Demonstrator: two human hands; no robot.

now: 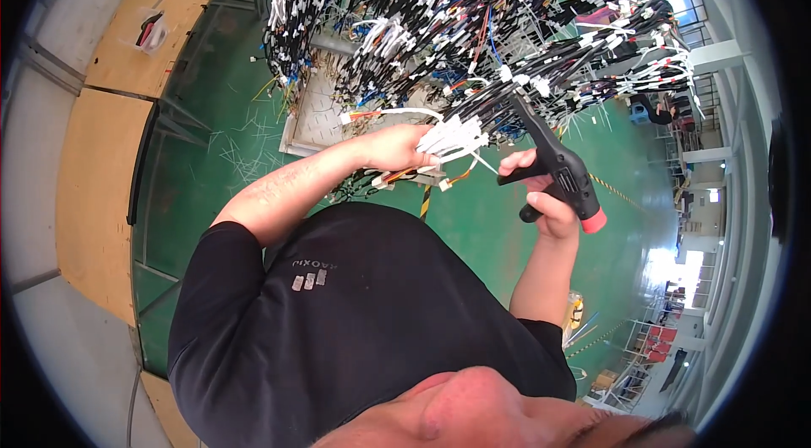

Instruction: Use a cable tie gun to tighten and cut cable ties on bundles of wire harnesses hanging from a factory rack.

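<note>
My left hand is closed around a bundle of white-ended wires, part of a thick hank of black cables. Small white connectors on short orange, red and brown leads hang beside the fingers. My right hand grips a black cable tie gun with a red rear knob, its fingers around the handle and trigger. The gun's long narrow nose points up at the black cables, just right of the bundle. Whether its tip touches them I cannot tell.
A dense mass of hanging wire harnesses fills the far side, above a pale tray. Cut strips litter the green floor. Wooden tables line the left; a clear box sits on one. Racks stand far right.
</note>
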